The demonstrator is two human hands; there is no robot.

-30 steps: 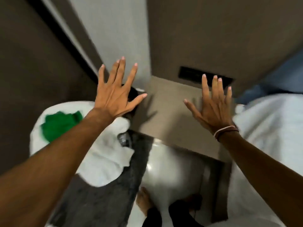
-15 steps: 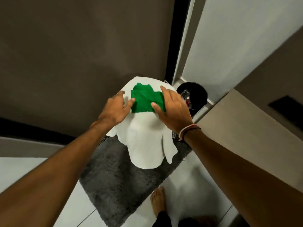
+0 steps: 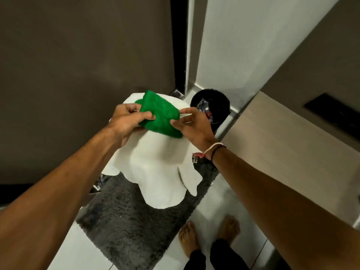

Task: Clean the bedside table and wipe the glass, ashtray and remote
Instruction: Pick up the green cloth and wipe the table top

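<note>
A folded green cloth [image 3: 161, 114] is held up between both hands, just above a stool draped in a white towel [image 3: 155, 158]. My left hand [image 3: 126, 119] pinches the cloth's left edge. My right hand [image 3: 192, 125] grips its right lower corner. The wooden bedside table top [image 3: 282, 145] lies to the right, beside my right forearm. No glass, ashtray or remote shows in this view.
A black waste bin [image 3: 212, 106] with wrappers inside stands behind the stool, against the white wall. A grey shaggy rug [image 3: 124, 227] covers the tiled floor under the stool. My bare feet [image 3: 208, 236] stand at the bottom. A dark panel [image 3: 335, 115] sits in the headboard wall.
My view swung left from the bedside table to the stool. Both hands came down onto the green cloth and have now lifted it off the white towel.
</note>
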